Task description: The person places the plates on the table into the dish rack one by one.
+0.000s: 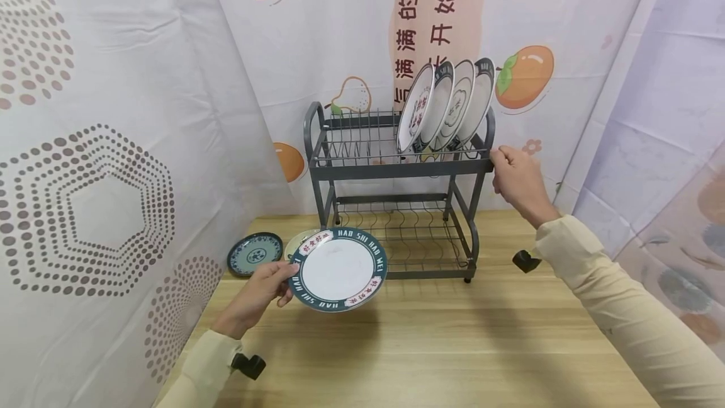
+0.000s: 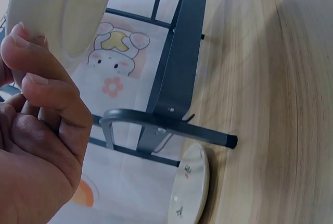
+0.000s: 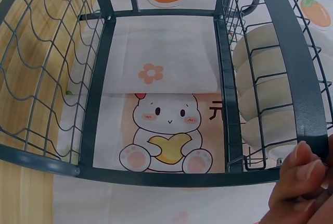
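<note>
My left hand point(image 1: 255, 294) pinches the left rim of a white plate point(image 1: 337, 269) with a dark green lettered border. This plate is raised in front of the dish rack point(image 1: 396, 170), its face tilted toward the head camera. The left wrist view shows its pale underside above curled fingers point(image 2: 54, 94). At the rack's upper right front corner, my right hand point(image 1: 518, 178) grips the dark metal frame. Several plates point(image 1: 416, 109) stand on edge side by side at the right end of the top tier. The lower tier point(image 1: 408, 238) holds no dishes.
A blue patterned plate point(image 1: 256, 254) lies on the wooden table point(image 1: 430, 332) left of the rack. Beside it, a cream dish point(image 1: 298, 241) is partly hidden behind the held plate. Printed cloth point(image 1: 340, 30) hangs behind and on both sides.
</note>
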Available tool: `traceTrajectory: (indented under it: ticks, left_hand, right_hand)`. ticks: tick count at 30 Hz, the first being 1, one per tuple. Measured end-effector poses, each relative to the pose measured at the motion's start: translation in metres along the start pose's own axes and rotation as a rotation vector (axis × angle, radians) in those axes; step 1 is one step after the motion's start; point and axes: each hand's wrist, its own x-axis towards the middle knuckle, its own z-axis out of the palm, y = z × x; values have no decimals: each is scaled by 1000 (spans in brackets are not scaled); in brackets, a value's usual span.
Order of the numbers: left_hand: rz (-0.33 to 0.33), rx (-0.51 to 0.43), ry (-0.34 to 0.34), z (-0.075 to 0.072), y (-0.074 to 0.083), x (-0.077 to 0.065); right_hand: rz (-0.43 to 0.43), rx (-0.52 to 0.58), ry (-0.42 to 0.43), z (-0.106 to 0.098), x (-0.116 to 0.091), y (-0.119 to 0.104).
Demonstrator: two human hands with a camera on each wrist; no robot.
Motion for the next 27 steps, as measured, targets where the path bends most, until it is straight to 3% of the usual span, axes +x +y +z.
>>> traceTrajectory:
  ticks: [4, 10, 13, 16, 21, 27]
  left_hand:
    - [-10, 0, -3, 4, 2, 3]
    - [-31, 2, -8, 11, 2, 8]
    - [-34, -1, -12, 14, 2, 9]
    - [-28, -6, -16, 16, 2, 9]
    - [-13, -18, -24, 18, 3, 11]
    - [3, -52, -53, 21, 2, 13]
  right_hand:
    - [40, 66, -49, 1, -6, 4]
    - [41, 85, 15, 15, -25, 18]
    - [53, 96, 1, 26, -39, 27]
    - [70, 97, -108, 39, -52, 32]
    - [109, 103, -379, 62, -72, 28]
    - [144, 253, -676, 86, -94, 15]
